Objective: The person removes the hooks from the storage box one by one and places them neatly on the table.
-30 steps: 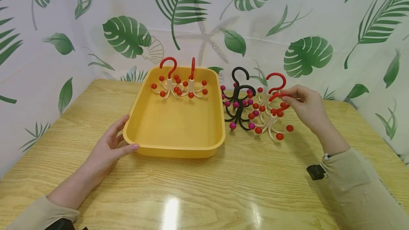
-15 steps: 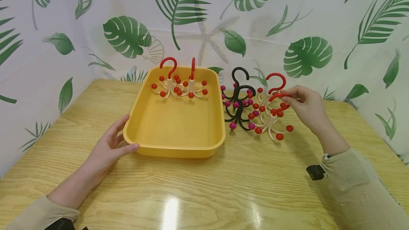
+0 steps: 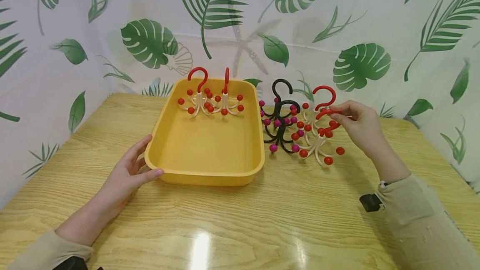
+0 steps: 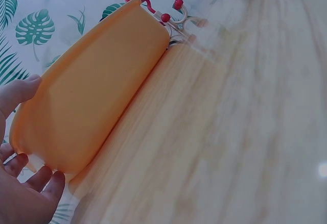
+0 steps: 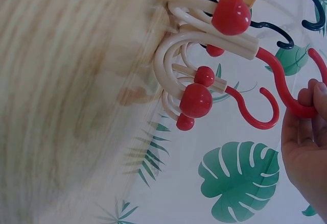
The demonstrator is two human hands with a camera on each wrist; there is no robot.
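My right hand (image 3: 361, 126) pinches the red hook of a cream claw hanger (image 3: 318, 144) with red ball tips. The right wrist view shows thumb and fingers on the curved red hook (image 5: 278, 81), with the hanger's arms on the table side. Right behind it stands a second red-hooked hanger (image 3: 324, 88). My left hand (image 3: 125, 176) grips the near left corner of a yellow tray (image 3: 206, 173), thumb on the front side and fingers along the left side. Two more red-hooked hangers, one on the left (image 3: 198, 95) and one on the right (image 3: 225, 97), stand upright at the tray's far end.
Two black hangers with magenta ball tips, one behind (image 3: 282, 81) and one in front (image 3: 281, 132), stand close by the tray's right side, tangled near the red ones. A leaf-print cloth (image 3: 243, 49) rises behind the wooden table (image 3: 240, 228).
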